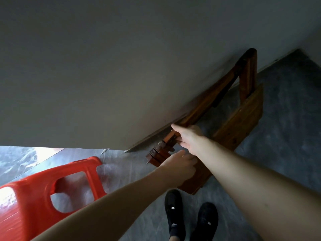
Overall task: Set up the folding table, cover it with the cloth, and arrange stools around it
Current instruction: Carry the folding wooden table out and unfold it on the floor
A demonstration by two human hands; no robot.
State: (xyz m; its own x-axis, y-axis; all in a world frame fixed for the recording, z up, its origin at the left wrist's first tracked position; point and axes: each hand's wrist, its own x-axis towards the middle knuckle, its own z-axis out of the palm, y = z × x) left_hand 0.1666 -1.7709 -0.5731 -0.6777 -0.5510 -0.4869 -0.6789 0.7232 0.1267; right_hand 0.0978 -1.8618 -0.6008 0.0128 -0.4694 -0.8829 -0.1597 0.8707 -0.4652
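2 hands are on the table (239, 119), which is folded and leans against the grey wall (121, 66), its lower edge on the floor (286, 136). We think it stands this way only for storage, flat to the wall so it takes little room.

Our right hand (188, 138) is clamped on the upper wooden rail, thumb over the top and fingers curled under it, probably to pull the table away from the wall. Our left hand (180, 165) lies against the folded leg ends near the panel; its fingers seem bent around the wood, but the view is dim and we cannot tell if they really grip. 2 holding points make sense, because the piece is long and could swing.

The table is dark brown wood, with square bars and a flat plank-like panel, and small metal hinges show at the joint. 1 red stool (43, 192) stands near on the left; it is smooth, shiny plastic with rounded openings in its sides. The floor looks like grey marbled vinyl. No cloth is in view.
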